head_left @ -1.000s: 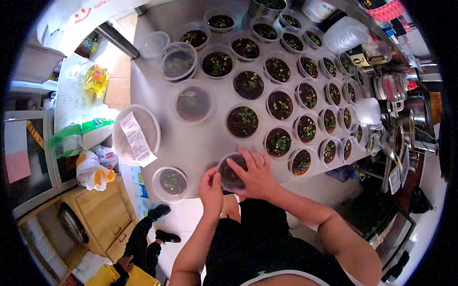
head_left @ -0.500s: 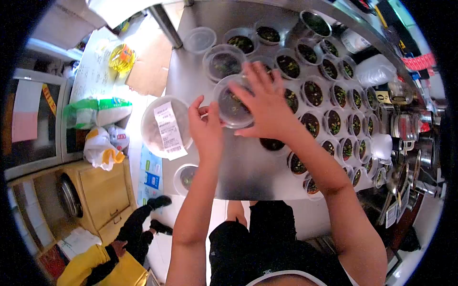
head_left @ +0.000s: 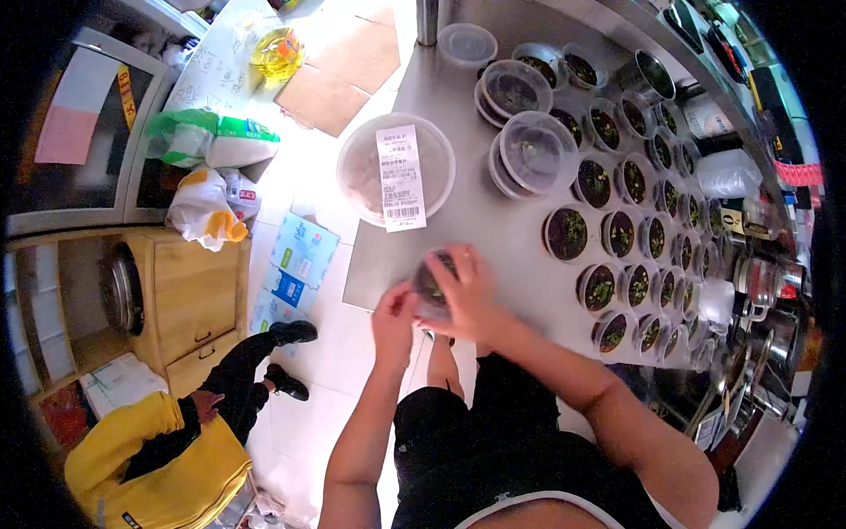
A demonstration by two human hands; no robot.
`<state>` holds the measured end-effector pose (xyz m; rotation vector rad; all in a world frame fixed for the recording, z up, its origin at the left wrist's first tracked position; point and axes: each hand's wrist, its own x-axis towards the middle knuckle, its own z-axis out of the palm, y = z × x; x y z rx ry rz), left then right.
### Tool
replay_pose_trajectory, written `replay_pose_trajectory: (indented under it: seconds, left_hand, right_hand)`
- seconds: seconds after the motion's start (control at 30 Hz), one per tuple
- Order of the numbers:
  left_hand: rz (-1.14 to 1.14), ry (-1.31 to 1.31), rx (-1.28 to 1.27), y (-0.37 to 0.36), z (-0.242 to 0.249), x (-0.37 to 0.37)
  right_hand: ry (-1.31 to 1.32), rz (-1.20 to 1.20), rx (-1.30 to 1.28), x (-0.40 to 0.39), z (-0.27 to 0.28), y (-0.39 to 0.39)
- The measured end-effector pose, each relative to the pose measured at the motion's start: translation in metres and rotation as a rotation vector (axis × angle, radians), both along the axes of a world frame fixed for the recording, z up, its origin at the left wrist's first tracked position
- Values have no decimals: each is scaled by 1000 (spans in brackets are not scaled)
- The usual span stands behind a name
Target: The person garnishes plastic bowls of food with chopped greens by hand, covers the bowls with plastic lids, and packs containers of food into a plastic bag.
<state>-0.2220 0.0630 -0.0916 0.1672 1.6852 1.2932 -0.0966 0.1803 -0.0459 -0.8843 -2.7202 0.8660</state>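
Left hand (head_left: 397,313) and right hand (head_left: 469,295) have come down to the wearer's side of the large round translucent tub (head_left: 354,167); the clear plastic lidded cup (head_left: 539,154) they carried before now sits to the tub's right, stacked on another container.

In the head view, both hands grip a round clear plastic cup of dark soil and green seedlings (head_left: 434,284), just below the tub and slightly right. The left hand's bent fingers and thumb close on its side; the right hand spreads over its top. Blur hides whether it has a lid.

A white printed paper slip (head_left: 402,179) lies across the tub. Right of the tub, past the stack, rows of soil-filled clear cups (head_left: 598,287) cover the grey metal table (head_left: 511,256). Well below and left of the tub is a person in a yellow top (head_left: 167,450).
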Motion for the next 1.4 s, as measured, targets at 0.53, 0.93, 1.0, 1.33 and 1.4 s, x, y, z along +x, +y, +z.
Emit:
replay_pose_trajectory:
  seconds: [0.53,0.93,1.0,1.33,1.4]
  left_hand:
    - [-211,13,55,39,-12,18]
    - [-230,68,3,28,0,44]
    - [-303,105,62,34,-17,39]
    - [-490,202,90,71,-12,-4]
    - [-559,492,152,69,10,-4]
  right_hand:
    - [31,170,124,40,-6,41]
    - [-10,-193,217,39,-18,16]
    - [-29,-240,245,43,-22,9]
    - [283,117,249,58,-37,-61]
    - [226,109,213,51,-59,-72]
